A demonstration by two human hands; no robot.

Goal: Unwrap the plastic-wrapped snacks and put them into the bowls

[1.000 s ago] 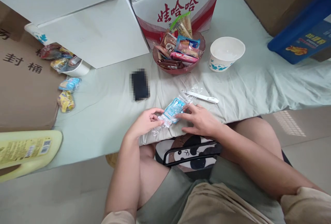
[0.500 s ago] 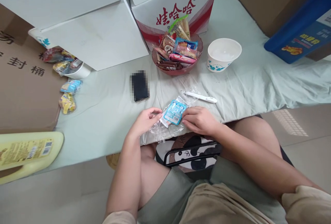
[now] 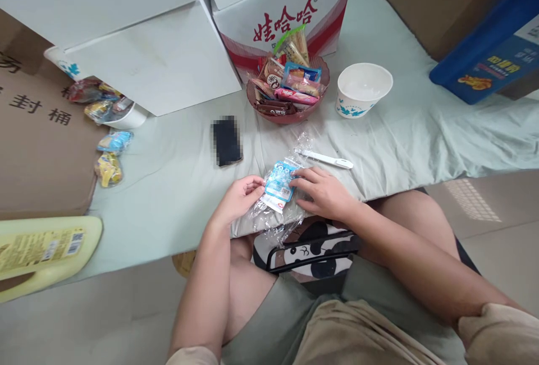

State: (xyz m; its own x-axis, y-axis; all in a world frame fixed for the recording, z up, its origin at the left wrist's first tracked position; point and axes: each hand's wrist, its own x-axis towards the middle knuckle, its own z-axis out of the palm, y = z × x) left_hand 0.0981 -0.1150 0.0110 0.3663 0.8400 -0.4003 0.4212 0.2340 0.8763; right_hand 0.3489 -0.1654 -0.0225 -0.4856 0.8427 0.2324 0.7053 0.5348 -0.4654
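A small blue-and-white snack packet [image 3: 279,184] lies near the table's front edge, on a loose sheet of clear plastic film [image 3: 263,219]. At the packet's left edge my left hand [image 3: 241,199] pinches the packet with thumb and fingertips; the exact contact is partly hidden. My right hand [image 3: 323,192] lies over its right side with fingers apart, their tips touching the packet. Just behind rests a white pen-shaped cutter [image 3: 326,159], its tip by the film.
Farther back stand a pink bowl [image 3: 286,115] of wrapped snacks and a white paper cup [image 3: 364,92]. A dark blurred phone-like object [image 3: 226,140] lies left of them. White boxes [image 3: 155,67], a blue container [image 3: 484,45] and a yellow bottle [image 3: 46,252] surround the workspace.
My right hand has loosened from a pinch, its fingers spreading across the packet. The packet has turned slightly, and the film now hangs farther over the table's front edge.
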